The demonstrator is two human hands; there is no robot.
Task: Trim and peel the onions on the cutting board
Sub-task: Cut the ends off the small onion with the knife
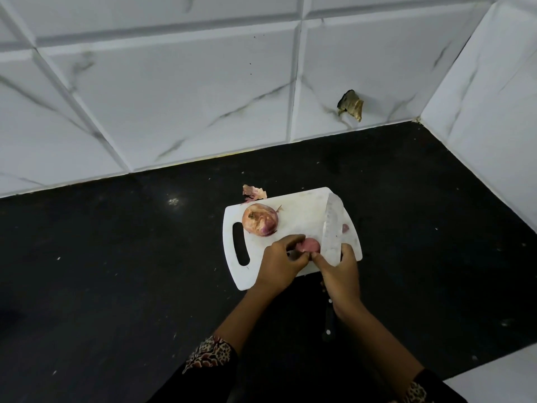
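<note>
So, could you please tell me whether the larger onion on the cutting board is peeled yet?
Unpeeled: the larger onion wears dry papery skin, sitting untouched on the cutting board.

cutting board (293,216): lying on the counter (116,257).
whole onion (260,220): sitting at the board's 10 o'clock.
held onion (310,245): sitting at 6 o'clock, between both hands.
knife (332,228): lying at 3 o'clock.
peel scraps (254,192): lying off the board at 11 o'clock.

White marble-veined wall tiles (180,91) meet in a corner; black countertop (116,257) below.
</note>
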